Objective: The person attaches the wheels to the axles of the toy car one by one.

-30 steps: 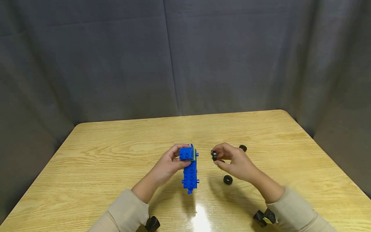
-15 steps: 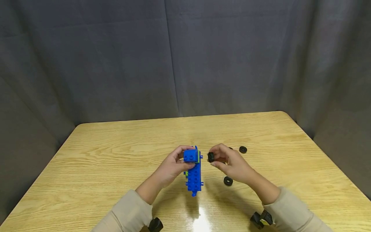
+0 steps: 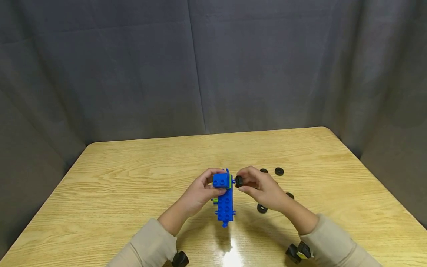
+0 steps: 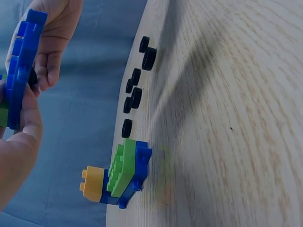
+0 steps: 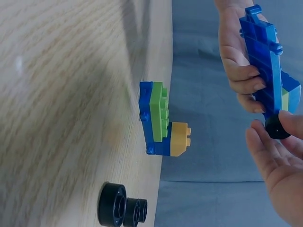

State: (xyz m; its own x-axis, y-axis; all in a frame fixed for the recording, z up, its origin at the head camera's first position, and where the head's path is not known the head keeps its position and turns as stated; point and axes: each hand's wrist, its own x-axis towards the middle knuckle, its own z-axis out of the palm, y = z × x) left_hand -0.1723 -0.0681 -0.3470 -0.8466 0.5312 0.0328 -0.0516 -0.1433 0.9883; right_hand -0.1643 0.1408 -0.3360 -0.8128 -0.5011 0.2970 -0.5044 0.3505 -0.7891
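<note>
In the head view, we see a left hand [image 3: 200,194] gripping a blue toy vehicle [image 3: 225,205] above the wooden table [image 3: 133,178], with the thumb laid across its studded top near the raised far end. To its right, a right hand [image 3: 267,188] pinches a black wheel [image 3: 239,181] at the vehicle's far right peg; we cannot tell whether the wheel is seated on it. Farther to the right lie two loose wheels [image 3: 279,171], with another [image 3: 262,208] nearer us and one more partly hidden behind the right wrist. A dark curtain [image 3: 133,74] hangs beyond the table's far edge.

In the left wrist view, we find the left hand's fingers curled around the vehicle and the right hand close against it, the held wheel mostly hidden between them. On the table stands a second toy [image 4: 125,170], blue below, with green and orange bricks on top.

In the right wrist view, we see the wheel between the right thumb and fingers, right at the vehicle's end.
</note>
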